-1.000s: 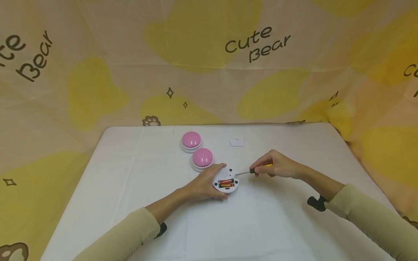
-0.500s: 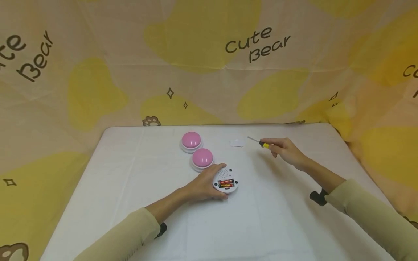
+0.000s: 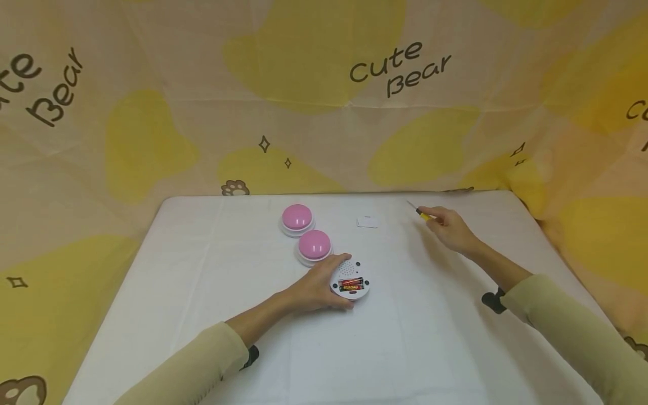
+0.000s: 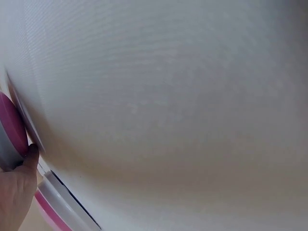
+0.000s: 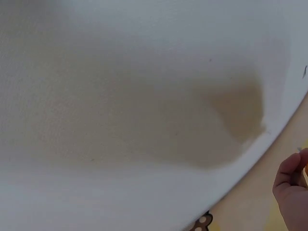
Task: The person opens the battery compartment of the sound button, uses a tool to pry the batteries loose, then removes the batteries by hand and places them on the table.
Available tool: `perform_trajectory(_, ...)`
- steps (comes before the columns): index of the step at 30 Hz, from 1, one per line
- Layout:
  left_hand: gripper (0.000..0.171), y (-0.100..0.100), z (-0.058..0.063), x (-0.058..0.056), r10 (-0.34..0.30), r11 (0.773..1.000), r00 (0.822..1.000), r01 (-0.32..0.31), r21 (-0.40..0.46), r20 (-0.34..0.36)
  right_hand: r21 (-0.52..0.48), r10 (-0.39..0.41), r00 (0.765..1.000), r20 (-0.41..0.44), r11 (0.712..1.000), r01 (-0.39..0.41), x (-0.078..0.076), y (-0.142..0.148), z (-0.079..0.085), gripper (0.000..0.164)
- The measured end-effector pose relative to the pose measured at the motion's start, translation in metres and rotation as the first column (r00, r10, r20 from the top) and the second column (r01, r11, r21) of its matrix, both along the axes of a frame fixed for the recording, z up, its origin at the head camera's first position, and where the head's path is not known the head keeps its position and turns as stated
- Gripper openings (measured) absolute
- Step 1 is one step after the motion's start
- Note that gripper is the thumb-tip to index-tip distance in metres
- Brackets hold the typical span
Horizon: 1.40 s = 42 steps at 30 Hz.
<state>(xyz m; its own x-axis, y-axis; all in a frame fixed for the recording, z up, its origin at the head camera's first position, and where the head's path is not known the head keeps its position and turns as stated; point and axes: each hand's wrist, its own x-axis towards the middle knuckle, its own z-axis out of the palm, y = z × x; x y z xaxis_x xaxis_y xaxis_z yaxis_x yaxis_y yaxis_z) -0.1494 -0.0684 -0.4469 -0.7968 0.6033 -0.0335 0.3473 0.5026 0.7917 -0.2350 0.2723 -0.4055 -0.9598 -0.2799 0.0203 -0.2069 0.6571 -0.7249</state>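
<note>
My left hand [image 3: 318, 288] holds a round push button [image 3: 347, 270] by its sides, upside down on the table. Its white underside shows speaker holes, dark feet and an uncovered battery compartment with two red-and-black batteries [image 3: 351, 284]. In the left wrist view, its pink dome [image 4: 13, 125] faces the tabletop. My right hand [image 3: 451, 228] pinches a screwdriver [image 3: 423, 215] by its yellow-and-black handle, raised over the right part of the table, the thin shaft pointing to the back left. In the right wrist view that hand shows only at the edge, the screwdriver mostly cut off.
Two more pink push buttons stand dome up behind my left hand, a nearer one [image 3: 314, 244] and a farther one [image 3: 297, 217]. A small white rectangular piece [image 3: 367, 222] lies toward the back of the white-covered table [image 3: 212, 253]. A patterned yellow cloth [image 3: 304, 124] hangs behind.
My right hand has pulled the screwdriver away from the held button's edge and carried it to the back right. The left hand and its button have stayed put.
</note>
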Motion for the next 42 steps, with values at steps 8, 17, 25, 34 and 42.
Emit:
perform_trajectory(8, 0.099, 0.0, 0.0, 0.0, 0.004, 1.0, 1.0, -0.004, -0.001, 0.009, 0.127, -0.042, 0.996, -0.08, 0.991, 0.052, -0.004, 0.007, -0.011, 0.04)
perform_trajectory(17, 0.098, 0.001, 0.0, 0.0, 0.005, 1.0, 1.0, -0.005, 0.002, 0.007, 0.199, -0.052, 0.991, -0.12, 0.977, 0.075, -0.011, 0.016, -0.028, 0.042)
perform_trajectory(25, 0.098, 0.001, 0.001, 0.0, 0.003, 1.0, 1.0, -0.003, -0.006, 0.006, 0.308, 0.02, 0.998, -0.061, 0.951, 0.0, -0.012, 0.015, -0.031, 0.048)
perform_trajectory(34, 0.098, 0.0, 0.002, 0.001, -0.001, 1.0, 1.0, 0.001, 0.006, 0.003, 0.445, 0.018, 1.0, 0.025, 0.895, -0.027, -0.011, 0.011, -0.03, 0.051)
perform_trajectory(42, 0.097, 0.0, 0.002, 0.0, 0.002, 1.0, 1.0, -0.002, 0.008, 0.01, 0.457, 0.005, 1.0, -0.013, 0.889, 0.002, -0.005, 0.01, -0.02, 0.052)
